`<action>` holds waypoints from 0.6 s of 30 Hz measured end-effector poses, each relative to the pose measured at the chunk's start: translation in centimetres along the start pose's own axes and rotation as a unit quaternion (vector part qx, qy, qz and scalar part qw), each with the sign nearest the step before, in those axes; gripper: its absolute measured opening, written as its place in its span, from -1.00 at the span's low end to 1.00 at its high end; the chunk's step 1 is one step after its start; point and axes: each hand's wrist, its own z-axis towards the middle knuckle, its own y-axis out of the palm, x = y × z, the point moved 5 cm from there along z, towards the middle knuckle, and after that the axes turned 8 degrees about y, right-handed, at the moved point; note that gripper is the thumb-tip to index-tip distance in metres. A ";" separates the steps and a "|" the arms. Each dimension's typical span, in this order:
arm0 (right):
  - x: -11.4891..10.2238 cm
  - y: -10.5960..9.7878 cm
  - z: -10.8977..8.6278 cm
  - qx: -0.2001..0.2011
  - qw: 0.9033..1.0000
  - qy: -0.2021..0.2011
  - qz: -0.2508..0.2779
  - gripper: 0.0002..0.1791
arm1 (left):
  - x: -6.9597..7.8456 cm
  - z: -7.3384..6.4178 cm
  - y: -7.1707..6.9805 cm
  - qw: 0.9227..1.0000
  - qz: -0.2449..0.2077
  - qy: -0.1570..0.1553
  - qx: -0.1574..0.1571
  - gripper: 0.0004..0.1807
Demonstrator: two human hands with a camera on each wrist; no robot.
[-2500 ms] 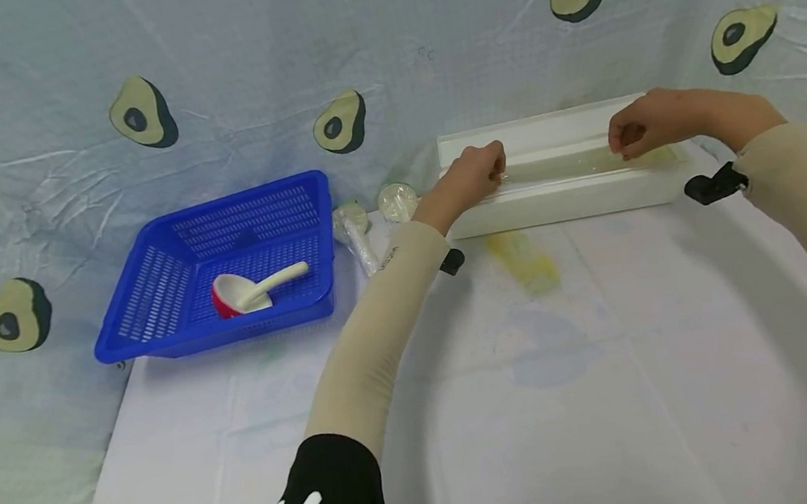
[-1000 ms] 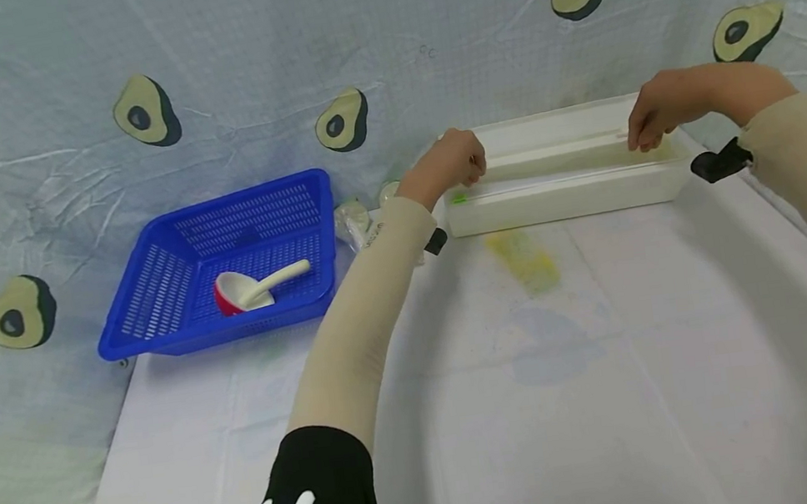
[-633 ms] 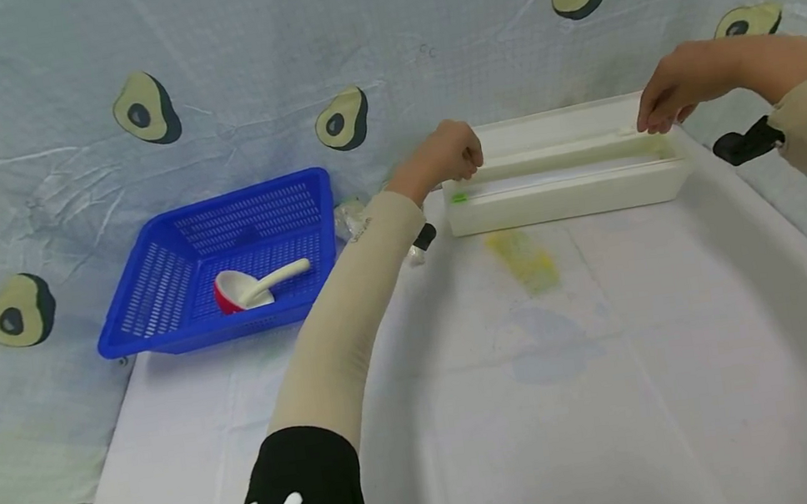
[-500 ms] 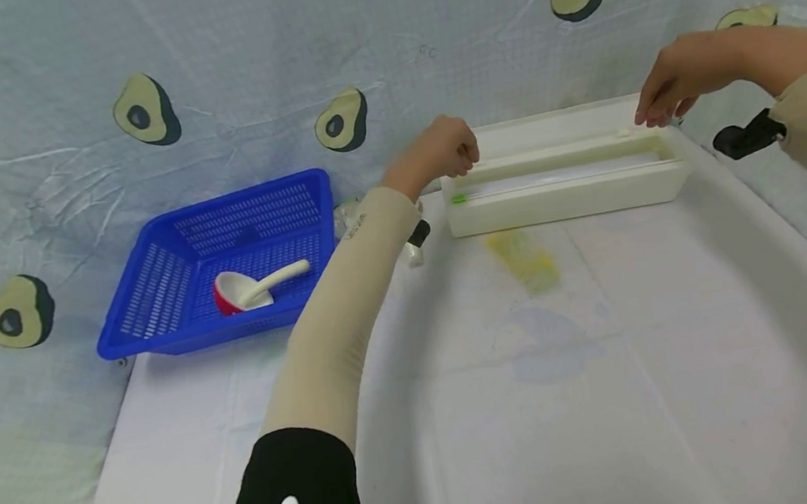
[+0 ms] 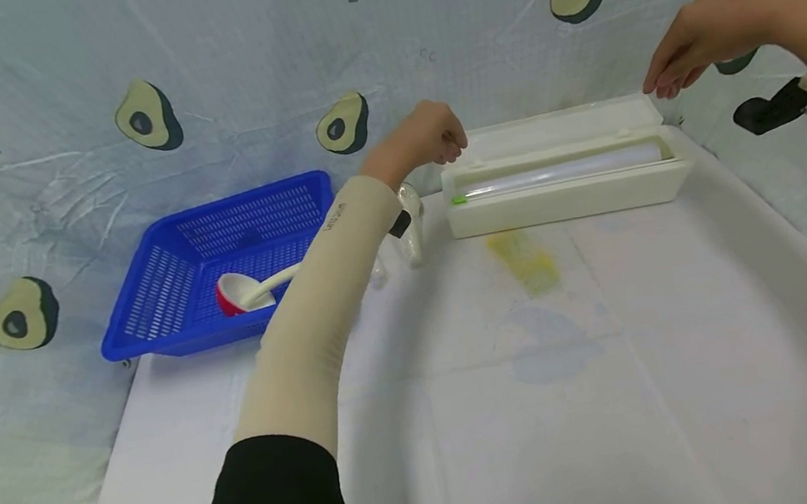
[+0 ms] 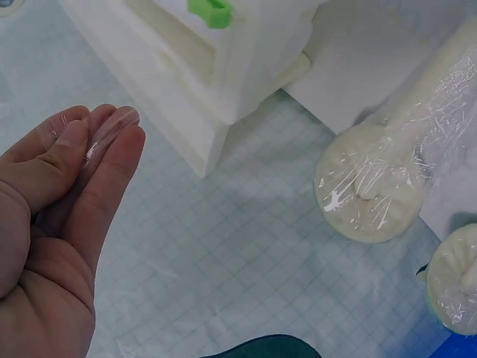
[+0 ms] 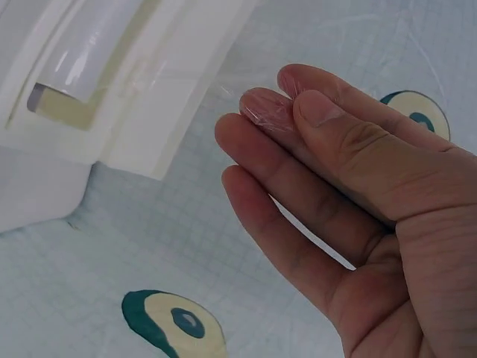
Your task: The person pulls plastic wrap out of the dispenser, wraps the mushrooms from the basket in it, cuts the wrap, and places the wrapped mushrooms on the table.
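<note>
The bare left hand (image 5: 420,139) and right hand (image 5: 717,35) are rising and spreading apart with clear plastic film (image 7: 270,113), exposing more of the glossy white roll (image 5: 575,168) inside the long white plastic box (image 5: 571,202).

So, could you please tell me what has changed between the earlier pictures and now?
In the head view, the left hand has moved up and leftward, the right hand up and rightward. Both pinch clear film; when they took hold is unclear. The open white box, blue basket and ladle stayed put.
</note>
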 end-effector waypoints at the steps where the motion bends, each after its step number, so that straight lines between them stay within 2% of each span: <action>1: 0.0 -0.2 -0.1 0.005 1.000 0.000 -0.007 -0.74 | 0.1 0.0 -0.2 1.000 -0.001 0.001 0.003 -0.73; 8: 0.3 -1.3 -0.8 0.029 0.999 0.010 -0.039 -0.76 | 0.7 0.0 -1.9 0.999 -0.036 -0.001 0.014 -0.73; 13: 0.6 -1.9 -1.5 0.050 0.998 0.011 -0.041 -0.78 | 1.4 -0.2 -3.3 0.999 -0.026 0.004 0.019 -0.73; 18: 0.9 -3.0 -2.2 0.061 0.996 0.016 -0.067 -0.76 | 2.2 -0.6 -4.9 1.000 -0.003 0.009 0.026 -0.73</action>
